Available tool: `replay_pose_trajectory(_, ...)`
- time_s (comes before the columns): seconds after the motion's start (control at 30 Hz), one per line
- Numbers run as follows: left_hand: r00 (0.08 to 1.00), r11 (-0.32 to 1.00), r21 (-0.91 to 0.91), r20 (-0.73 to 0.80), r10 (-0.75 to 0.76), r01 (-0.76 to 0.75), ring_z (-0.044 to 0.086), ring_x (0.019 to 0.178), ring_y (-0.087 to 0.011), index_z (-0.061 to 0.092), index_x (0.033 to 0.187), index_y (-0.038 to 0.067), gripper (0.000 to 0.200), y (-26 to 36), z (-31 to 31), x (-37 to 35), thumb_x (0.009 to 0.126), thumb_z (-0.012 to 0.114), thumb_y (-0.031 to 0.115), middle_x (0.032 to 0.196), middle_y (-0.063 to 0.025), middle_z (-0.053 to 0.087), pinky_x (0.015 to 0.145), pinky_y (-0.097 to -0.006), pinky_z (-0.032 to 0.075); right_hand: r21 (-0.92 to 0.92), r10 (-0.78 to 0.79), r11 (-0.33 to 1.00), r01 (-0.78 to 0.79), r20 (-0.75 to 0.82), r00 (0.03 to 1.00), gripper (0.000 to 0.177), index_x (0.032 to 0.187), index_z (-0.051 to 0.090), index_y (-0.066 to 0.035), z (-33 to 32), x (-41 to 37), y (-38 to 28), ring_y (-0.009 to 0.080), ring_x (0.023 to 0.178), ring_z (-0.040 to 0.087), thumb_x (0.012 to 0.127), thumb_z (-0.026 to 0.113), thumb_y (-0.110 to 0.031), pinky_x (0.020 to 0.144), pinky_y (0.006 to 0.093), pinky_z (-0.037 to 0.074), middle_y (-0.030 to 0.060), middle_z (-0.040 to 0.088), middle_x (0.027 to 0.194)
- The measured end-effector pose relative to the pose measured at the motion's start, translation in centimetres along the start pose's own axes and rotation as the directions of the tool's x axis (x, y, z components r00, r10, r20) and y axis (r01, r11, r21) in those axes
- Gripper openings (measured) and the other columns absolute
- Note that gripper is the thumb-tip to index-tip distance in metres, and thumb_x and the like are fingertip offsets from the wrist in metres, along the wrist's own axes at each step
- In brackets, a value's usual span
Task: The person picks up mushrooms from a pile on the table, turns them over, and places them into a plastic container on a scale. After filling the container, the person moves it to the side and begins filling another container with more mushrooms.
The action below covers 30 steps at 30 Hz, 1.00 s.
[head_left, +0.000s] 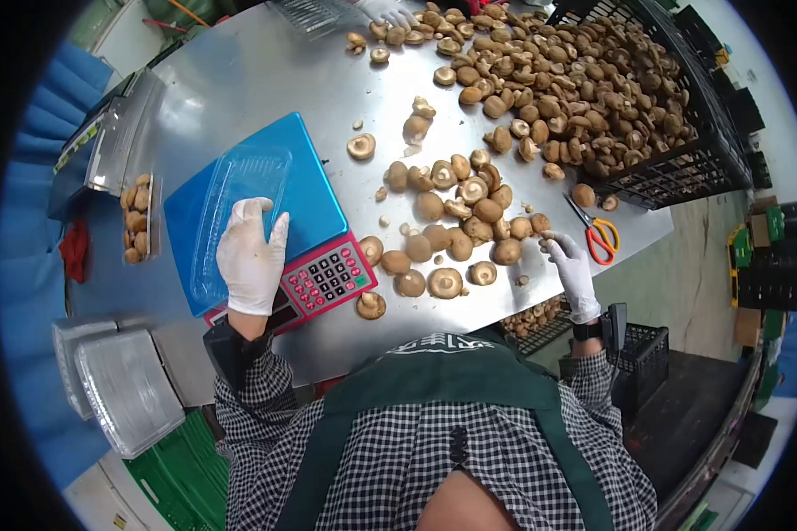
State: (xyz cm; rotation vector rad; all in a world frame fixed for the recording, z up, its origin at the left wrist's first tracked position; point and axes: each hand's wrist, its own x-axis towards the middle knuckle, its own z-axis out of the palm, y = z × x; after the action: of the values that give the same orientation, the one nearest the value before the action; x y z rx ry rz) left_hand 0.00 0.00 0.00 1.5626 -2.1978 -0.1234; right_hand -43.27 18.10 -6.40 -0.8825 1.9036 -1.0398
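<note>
My left hand [252,257], in a white glove, is over a clear plastic tray [266,173] on a blue weighing scale [314,190]. Its thumb stands apart from the bent fingers, and nothing shows between them. The scale has a red keypad panel [328,279]. My right hand [574,274], also gloved, is at the right end of a loose group of brown shiitake mushrooms [487,210]. Its fingertips are drawn together beside a mushroom [540,223]; whatever they pinch is too small to make out. Scissors [600,239] with red and orange handles lie just beyond this hand.
A big heap of mushrooms [584,88] spills from a black crate [682,168] at the far right. A filled tray [137,217] sits left of the scale, by a wrapping machine [106,142]. Stacked trays [128,389] stand lower left. Another person's gloved hand [385,12] is at the far edge.
</note>
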Motion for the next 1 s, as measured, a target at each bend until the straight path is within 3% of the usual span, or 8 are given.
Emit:
replay_pose_trajectory(0.23,0.975,0.871,-0.482,0.133,0.180,-0.095,0.064,0.088,-0.0243,0.060,0.106,0.004,0.025,10.9,2.8,2.6,0.085,0.066,0.017,0.103,-0.0115,0.059,0.079,-0.0338,0.049,-0.229,-0.300,0.931,0.284,-0.037,0.953,0.032,0.117,0.061,-0.002,0.9,8.5,-1.7,0.0235,0.099,0.064,0.088,0.062,-0.016,0.086,0.0310,0.050,0.0143,0.062,0.112)
replay_pose_trajectory(0.3,0.960,0.835,-0.548,0.204,0.189,-0.048,0.062,0.099,-0.0277,0.059,0.110,0.004,0.029,13.6,5.8,4.0,0.086,0.065,0.020,0.111,-0.0113,0.059,0.086,-0.0350,0.048,-0.409,-0.604,0.726,0.553,0.004,0.797,0.040,0.121,0.058,-0.004,1.3,12.8,-1.6,0.0301,0.106,0.059,0.084,0.066,-0.016,0.093,0.0364,0.047,0.0163,0.059,0.118)
replay_pose_trajectory(0.5,0.943,0.912,-0.376,0.211,0.255,-0.162,0.058,0.108,-0.0332,0.057,0.120,0.004,0.042,17.1,14.5,6.8,0.083,0.066,0.021,0.121,-0.0169,0.059,0.096,-0.0393,0.045,-0.713,-0.633,0.392,0.582,0.250,0.733,0.061,0.133,0.047,-0.007,3.9,20.0,-4.6,0.0315,0.124,0.046,0.080,0.069,-0.028,0.105,0.0441,0.034,0.0154,0.052,0.129)
replay_pose_trajectory(0.53,0.905,0.949,-0.297,0.365,0.219,-0.109,0.056,0.112,-0.0338,0.058,0.119,0.004,0.043,17.5,15.1,7.0,0.081,0.067,0.021,0.122,-0.0170,0.059,0.099,-0.0407,0.043,-0.738,-0.588,0.319,0.594,0.337,0.735,0.061,0.133,0.047,-0.008,4.1,20.8,-4.2,0.0301,0.126,0.045,0.080,0.067,-0.032,0.109,0.0460,0.030,0.0148,0.052,0.129)
replay_pose_trajectory(0.67,0.885,0.943,-0.194,0.335,0.323,-0.271,0.059,0.107,-0.0321,0.062,0.111,0.005,0.036,18.2,16.0,7.3,0.080,0.068,0.022,0.114,-0.0156,0.063,0.094,-0.0403,0.045,-0.545,-0.706,0.510,0.666,0.176,0.686,0.053,0.124,0.055,-0.007,2.0,20.0,-5.2,0.0321,0.115,0.052,0.077,0.069,-0.028,0.109,0.0465,0.030,0.0159,0.060,0.115)
replay_pose_trajectory(0.77,0.858,0.973,-0.141,0.461,0.226,-0.180,0.062,0.098,-0.0308,0.064,0.107,0.005,0.033,19.0,15.6,9.7,0.081,0.067,0.024,0.101,-0.0131,0.066,0.087,-0.0398,0.048,0.246,-0.235,0.951,0.188,0.179,0.955,0.045,0.125,0.054,-0.005,-1.4,18.7,-5.9,0.0203,0.105,0.057,0.084,0.065,-0.021,0.096,0.0310,0.043,0.0106,0.061,0.113)
replay_pose_trajectory(0.83,0.927,0.932,-0.256,0.210,0.311,-0.255,0.063,0.091,-0.0302,0.065,0.104,0.007,0.030,20.3,17.4,11.1,0.081,0.067,0.027,0.093,-0.0111,0.066,0.080,-0.0401,0.049,0.346,-0.199,0.929,0.132,0.167,0.966,0.041,0.127,0.053,-0.005,-3.7,17.7,-7.2,0.0143,0.106,0.055,0.090,0.058,-0.020,0.096,0.0259,0.042,0.0088,0.059,0.116)
replay_pose_trajectory(1.0,0.904,0.966,-0.244,0.389,0.178,-0.085,0.065,0.086,-0.0278,0.067,0.101,0.005,0.028,22.7,22.2,12.3,0.081,0.067,0.025,0.091,-0.0130,0.066,0.077,-0.0367,0.052,0.378,-0.224,0.920,0.101,0.298,0.928,0.030,0.122,0.056,-0.001,-4.9,17.2,-5.6,0.0118,0.104,0.057,0.097,0.048,-0.015,0.093,0.0249,0.043,0.0048,0.063,0.111)
